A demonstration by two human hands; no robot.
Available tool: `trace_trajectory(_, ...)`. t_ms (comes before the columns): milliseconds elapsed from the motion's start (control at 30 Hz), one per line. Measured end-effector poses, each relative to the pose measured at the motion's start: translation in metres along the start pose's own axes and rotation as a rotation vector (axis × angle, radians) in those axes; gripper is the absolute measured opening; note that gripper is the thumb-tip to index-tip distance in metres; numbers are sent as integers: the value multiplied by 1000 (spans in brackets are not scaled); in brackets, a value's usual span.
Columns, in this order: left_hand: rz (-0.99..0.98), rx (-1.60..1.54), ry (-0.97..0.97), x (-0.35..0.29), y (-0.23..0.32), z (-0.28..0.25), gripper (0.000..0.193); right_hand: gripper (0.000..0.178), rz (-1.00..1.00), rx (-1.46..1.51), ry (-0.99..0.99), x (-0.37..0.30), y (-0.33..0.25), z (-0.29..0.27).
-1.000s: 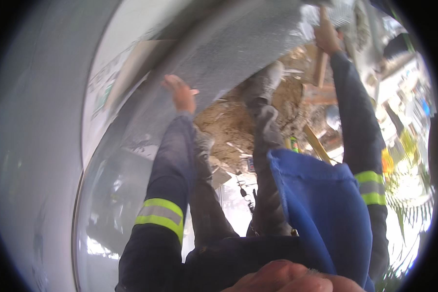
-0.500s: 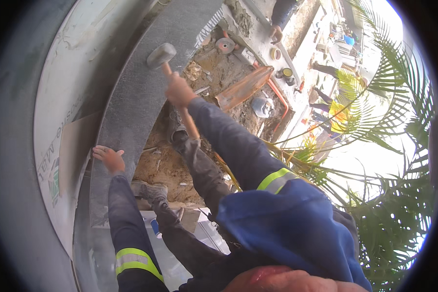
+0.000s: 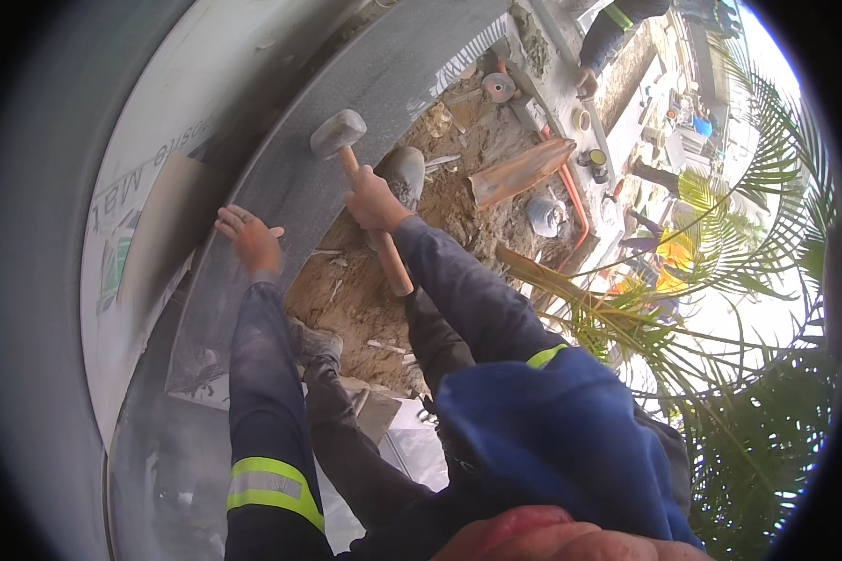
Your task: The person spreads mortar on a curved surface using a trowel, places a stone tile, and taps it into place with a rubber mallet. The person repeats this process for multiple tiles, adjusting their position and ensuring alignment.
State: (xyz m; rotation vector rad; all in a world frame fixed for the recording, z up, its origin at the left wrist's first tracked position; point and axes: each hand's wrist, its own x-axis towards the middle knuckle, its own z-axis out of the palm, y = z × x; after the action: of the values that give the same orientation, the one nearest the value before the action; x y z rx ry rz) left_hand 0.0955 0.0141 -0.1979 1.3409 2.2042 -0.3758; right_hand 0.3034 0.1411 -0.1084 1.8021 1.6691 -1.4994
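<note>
A long dark grey stone slab (image 3: 295,178) curves along the left side. My right hand (image 3: 376,200) is closed round the wooden handle of a mallet (image 3: 338,134), whose pale grey, block-shaped head is over the slab; I cannot tell whether it touches. Beyond my fist, the handle's free end points back toward my body. Near the slab's left edge, my left hand (image 3: 253,243) is open, fingers stretched out and thumb apart, holding nothing. It lies at or just above the slab's surface.
A pale printed board (image 3: 145,178) stands along the slab's left. On the dirt (image 3: 346,294) at right are my boots (image 3: 404,176), a rusty-brown curved piece (image 3: 522,172), a disc (image 3: 499,87) and a clear plastic bag (image 3: 545,215). A co-worker's hand (image 3: 587,82) shows beyond. Palm fronds (image 3: 720,234) hang at right.
My left hand has moved forward along the slab, with its fingers still spread. One boot has stepped forward beside the slab. The mallet stays in my right hand, and the view has shifted.
</note>
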Motion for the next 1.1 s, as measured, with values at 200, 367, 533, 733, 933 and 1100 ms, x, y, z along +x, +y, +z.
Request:
trace_trajectory(200,111,-181,109,-54,-75,17,75,82,-250,-230,204,18,39,39)
trace_trajectory(367,192,-238,221,-122,-210,29,22,39,-447,-678,145,66,70,30)
trace_trajectory(533,-138,-106,103,-164,-305,43,26,23,-398,-722,94,55,41,14)
trace_trajectory(733,-169,-112,-9,-150,-300,70,80,20,-110,-250,114,27,18,25)
trace_trajectory(933,-351,-211,88,-142,-262,82,101,30,-12,-172,199,6,31,71)
trace_trajectory(1100,-295,-168,103,-133,-264,86,102,30,-560,-438,201,-38,20,150)
